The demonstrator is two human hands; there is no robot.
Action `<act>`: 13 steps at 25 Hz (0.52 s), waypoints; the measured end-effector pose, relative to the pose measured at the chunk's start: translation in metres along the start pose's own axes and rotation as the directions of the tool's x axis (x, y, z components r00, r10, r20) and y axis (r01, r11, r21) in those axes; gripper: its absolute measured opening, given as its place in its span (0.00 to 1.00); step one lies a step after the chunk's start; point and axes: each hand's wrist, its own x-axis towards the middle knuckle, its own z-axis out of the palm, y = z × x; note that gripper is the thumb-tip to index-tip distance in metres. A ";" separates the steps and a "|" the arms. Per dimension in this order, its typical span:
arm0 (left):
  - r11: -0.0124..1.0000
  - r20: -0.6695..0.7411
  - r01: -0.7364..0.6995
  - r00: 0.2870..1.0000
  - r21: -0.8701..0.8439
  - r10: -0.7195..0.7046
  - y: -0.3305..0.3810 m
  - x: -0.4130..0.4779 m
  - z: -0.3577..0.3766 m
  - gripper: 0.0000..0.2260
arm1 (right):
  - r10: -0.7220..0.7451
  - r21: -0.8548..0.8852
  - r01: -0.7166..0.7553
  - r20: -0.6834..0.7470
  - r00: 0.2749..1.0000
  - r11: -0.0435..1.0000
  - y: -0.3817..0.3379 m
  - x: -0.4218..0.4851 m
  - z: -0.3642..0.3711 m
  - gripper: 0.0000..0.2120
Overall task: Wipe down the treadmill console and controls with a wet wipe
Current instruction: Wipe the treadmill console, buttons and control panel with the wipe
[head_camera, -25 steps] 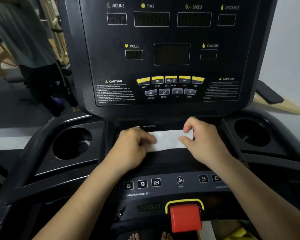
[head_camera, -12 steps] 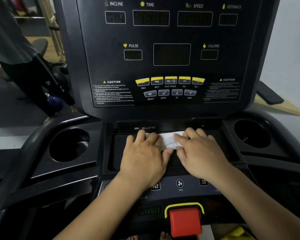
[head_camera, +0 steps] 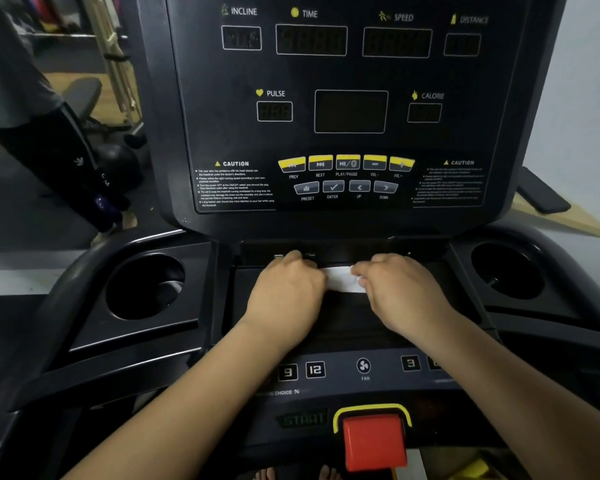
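Both hands are working at the centre of the frame, on the recessed tray point(head_camera: 343, 320) just under the treadmill console point(head_camera: 354, 74). The wet wipe point(head_camera: 342, 280) is lying flat along the tray's far edge, showing as a white strip between the 2 hands. The left hand point(head_camera: 284, 292) is covering the wipe's left end, its fingers curled down and pressed together, gripping it as far as can be seen; their tips are hidden. The right hand point(head_camera: 402, 296) is curling its fingers point(head_camera: 361, 271) onto the wipe's right end, seemingly pinching it. Judging from this, the person is arranging or folding the wipe, or just beginning to rub the tray, and the console face is not yet being wiped. The next move is probably calling for gathering the wipe into 1 hand and lifting it to the upper half of the frame, across the display windows and the 2 rows of buttons point(head_camera: 347, 164). It should be pressing lightly there, then coming down to the lower controls point(head_camera: 363, 366) beside the red safety key point(head_camera: 374, 441).
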 end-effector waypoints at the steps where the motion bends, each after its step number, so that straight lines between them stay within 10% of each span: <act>1: 0.999 0.019 -0.032 0.999 0.014 0.031 0.001 0.000 -0.001 0.12 | -0.001 -0.020 0.001 0.011 1.000 1.000 0.001 -0.001 0.000 0.12; 13: 0.987 0.059 -0.015 0.998 0.158 0.006 -0.023 -0.012 -0.022 0.12 | -0.102 -0.182 0.113 0.065 0.993 0.977 -0.040 0.013 -0.014 0.11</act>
